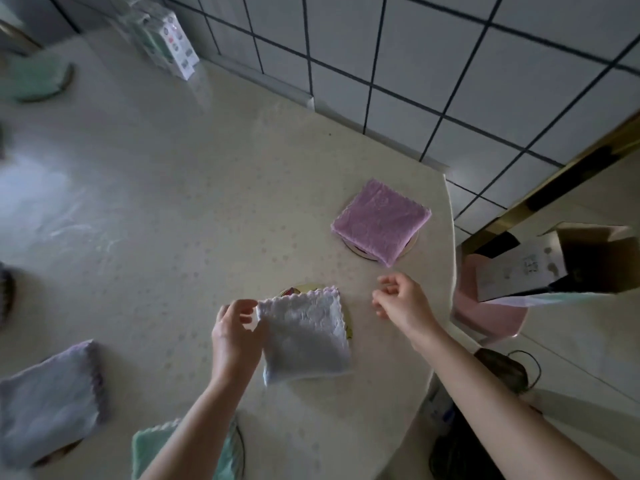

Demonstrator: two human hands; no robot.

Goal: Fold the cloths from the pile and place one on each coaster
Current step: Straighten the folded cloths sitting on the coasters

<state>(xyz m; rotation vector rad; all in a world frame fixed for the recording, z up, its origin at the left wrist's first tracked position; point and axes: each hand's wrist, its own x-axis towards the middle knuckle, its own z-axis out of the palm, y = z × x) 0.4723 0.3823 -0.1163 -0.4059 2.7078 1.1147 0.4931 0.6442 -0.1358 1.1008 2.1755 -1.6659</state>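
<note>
We see a folded pale lavender cloth on a round coaster near the table's front edge. Our left hand pinches its left corner; our right hand, loosely curled and empty, hovers just right. A purple cloth covers another coaster by the right edge.
</note>
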